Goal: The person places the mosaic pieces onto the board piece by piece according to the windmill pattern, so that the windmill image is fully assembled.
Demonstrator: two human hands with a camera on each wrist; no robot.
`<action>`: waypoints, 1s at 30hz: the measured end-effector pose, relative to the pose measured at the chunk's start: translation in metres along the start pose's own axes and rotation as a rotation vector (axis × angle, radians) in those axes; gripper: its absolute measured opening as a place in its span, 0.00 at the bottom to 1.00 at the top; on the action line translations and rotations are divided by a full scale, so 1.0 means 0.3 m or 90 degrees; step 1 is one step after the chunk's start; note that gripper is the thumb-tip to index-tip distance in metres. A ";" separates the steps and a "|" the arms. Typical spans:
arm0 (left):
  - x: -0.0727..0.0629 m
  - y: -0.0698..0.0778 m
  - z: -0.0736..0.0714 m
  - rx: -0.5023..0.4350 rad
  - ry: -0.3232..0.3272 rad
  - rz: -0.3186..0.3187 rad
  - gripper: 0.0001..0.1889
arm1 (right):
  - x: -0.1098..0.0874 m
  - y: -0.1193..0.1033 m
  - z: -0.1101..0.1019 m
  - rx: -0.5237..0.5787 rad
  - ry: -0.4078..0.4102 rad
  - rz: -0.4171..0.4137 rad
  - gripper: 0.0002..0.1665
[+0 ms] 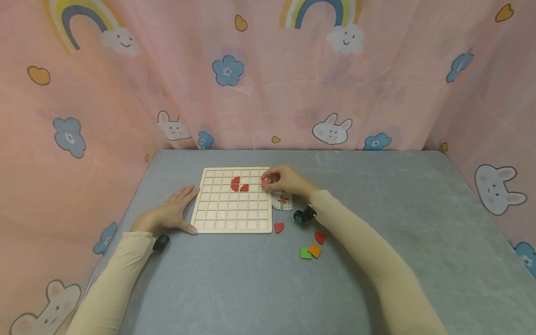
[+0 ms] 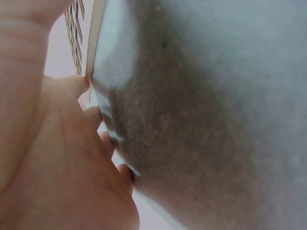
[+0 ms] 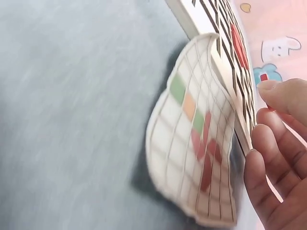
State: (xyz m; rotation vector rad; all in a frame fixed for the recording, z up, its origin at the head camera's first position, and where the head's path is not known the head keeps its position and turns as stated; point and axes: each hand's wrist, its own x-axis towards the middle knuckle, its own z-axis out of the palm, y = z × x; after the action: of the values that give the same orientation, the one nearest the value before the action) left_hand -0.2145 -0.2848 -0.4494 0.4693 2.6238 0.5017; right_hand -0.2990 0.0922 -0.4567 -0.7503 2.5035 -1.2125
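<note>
A pale wooden grid board (image 1: 230, 216) lies on the grey table. Near its upper middle sit red quarter-circle tiles (image 1: 235, 181), with another red quarter-circle tile (image 1: 244, 188) just to their right. My left hand (image 1: 171, 209) is spread along the board's left edge, thumb at the lower corner and fingertips against the side. Over the board's upper right edge, my right hand (image 1: 289, 179) pinches a small red tile (image 1: 264, 183) between thumb and index finger; the fingers hide part of it. Just below that hand, a curled picture card (image 3: 168, 143) leans against the board's right edge.
Below the card lies a red quarter-circle tile (image 1: 279, 227). Another red tile (image 1: 319, 237) rests near the right forearm, close to an orange square tile (image 1: 315, 251) that overlaps a green one (image 1: 305, 253). A pink patterned curtain (image 1: 268, 93) hangs behind the table.
</note>
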 end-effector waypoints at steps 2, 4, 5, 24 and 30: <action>-0.001 0.000 -0.001 0.001 0.001 0.001 0.74 | 0.009 -0.008 0.009 -0.004 -0.004 -0.008 0.19; -0.002 0.002 -0.002 0.000 0.003 0.004 0.74 | 0.018 -0.013 0.018 -0.012 -0.006 -0.013 0.19; -0.004 0.004 -0.002 0.000 0.003 0.005 0.74 | 0.022 -0.016 0.021 -0.015 -0.008 -0.014 0.19; -0.006 0.009 -0.002 -0.009 0.005 0.008 0.73 | 0.064 -0.037 0.062 0.010 -0.034 -0.017 0.16; -0.008 0.013 -0.003 -0.002 0.006 0.007 0.73 | 0.068 -0.032 0.067 0.030 -0.037 -0.010 0.16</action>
State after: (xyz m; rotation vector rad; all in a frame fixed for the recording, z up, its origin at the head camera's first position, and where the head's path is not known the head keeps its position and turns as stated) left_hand -0.2120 -0.2826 -0.4462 0.4812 2.6303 0.5127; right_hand -0.3039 0.0629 -0.4618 -0.7836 2.4177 -1.2326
